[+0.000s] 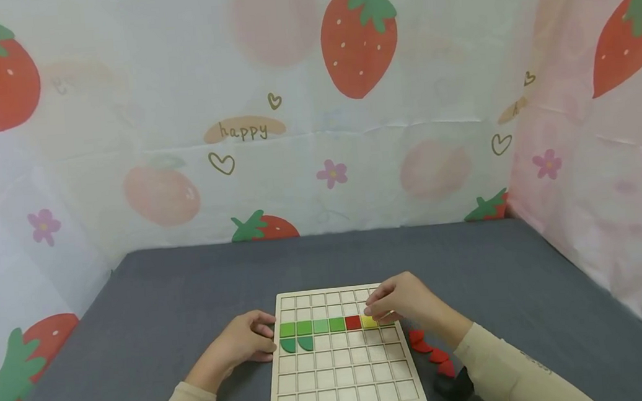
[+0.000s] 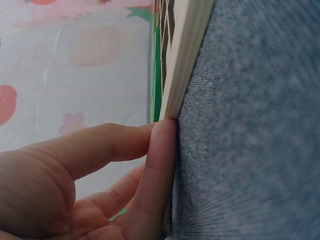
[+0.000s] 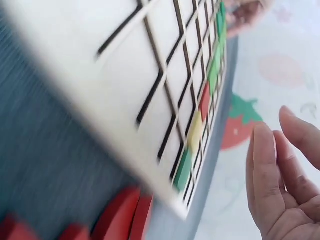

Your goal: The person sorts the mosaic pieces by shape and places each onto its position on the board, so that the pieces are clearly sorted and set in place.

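Observation:
A wooden grid board lies on the grey cloth. One row holds several green square tiles, a red tile, a yellow tile and a green tile at the right end. Below them sit two dark green quarter-round pieces. My left hand touches the board's left edge, its fingertips against the side in the left wrist view. Over the board's right part is my right hand, near the yellow tile; the right wrist view shows a gap between thumb and fingers, with nothing there.
Several red pieces lie on the cloth just right of the board, beside the right forearm. The grey-covered table is bounded by a hanging curtain with strawberry prints at the back and sides.

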`<state>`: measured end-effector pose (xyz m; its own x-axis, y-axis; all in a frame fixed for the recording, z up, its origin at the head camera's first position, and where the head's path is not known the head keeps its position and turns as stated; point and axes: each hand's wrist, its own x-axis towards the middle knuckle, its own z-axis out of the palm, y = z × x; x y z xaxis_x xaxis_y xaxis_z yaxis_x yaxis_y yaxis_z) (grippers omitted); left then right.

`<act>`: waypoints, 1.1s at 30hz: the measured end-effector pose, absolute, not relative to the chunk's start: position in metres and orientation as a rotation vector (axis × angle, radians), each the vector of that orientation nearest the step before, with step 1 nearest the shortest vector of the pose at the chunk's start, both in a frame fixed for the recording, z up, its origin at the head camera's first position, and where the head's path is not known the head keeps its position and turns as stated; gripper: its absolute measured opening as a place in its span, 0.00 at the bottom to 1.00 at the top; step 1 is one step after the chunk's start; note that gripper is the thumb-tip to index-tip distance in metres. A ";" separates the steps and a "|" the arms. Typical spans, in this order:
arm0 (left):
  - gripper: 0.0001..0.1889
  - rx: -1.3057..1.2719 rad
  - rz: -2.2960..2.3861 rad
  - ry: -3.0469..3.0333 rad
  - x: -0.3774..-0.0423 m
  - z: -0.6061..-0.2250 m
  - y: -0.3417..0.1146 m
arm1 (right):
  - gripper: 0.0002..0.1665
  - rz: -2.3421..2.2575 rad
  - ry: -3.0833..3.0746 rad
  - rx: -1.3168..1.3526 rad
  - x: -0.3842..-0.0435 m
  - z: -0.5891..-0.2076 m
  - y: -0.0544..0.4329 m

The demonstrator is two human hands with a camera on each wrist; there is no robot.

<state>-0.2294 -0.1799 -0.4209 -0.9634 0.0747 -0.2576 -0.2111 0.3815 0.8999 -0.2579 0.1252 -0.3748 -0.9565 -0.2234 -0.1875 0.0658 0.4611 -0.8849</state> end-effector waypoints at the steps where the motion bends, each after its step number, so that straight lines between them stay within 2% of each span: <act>1: 0.28 -0.119 1.615 2.387 -0.229 -0.421 -0.180 | 0.09 -1.491 2.444 -0.116 -0.258 -0.375 0.131; 10: 0.29 -0.094 1.608 2.383 -0.230 -0.422 -0.181 | 0.14 -1.458 2.458 -0.017 -0.257 -0.384 0.170; 17: 0.28 -0.084 1.630 2.381 -0.229 -0.422 -0.181 | 0.18 -1.422 2.453 -0.090 -0.257 -0.391 0.191; 28: 0.28 -0.066 1.629 2.365 -0.229 -0.421 -0.179 | 0.21 -1.385 2.373 -0.146 -0.259 -0.391 0.211; 33: 0.28 -0.112 1.626 2.382 -0.228 -0.420 -0.179 | 0.19 -1.339 2.375 -0.146 -0.260 -0.392 0.210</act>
<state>-0.2281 -0.1795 -0.4204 -0.9647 0.0794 -0.2512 -0.2050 0.3728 0.9050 -0.2601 0.2103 -0.3924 -0.9110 -0.2855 -0.2975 0.1067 0.5336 -0.8389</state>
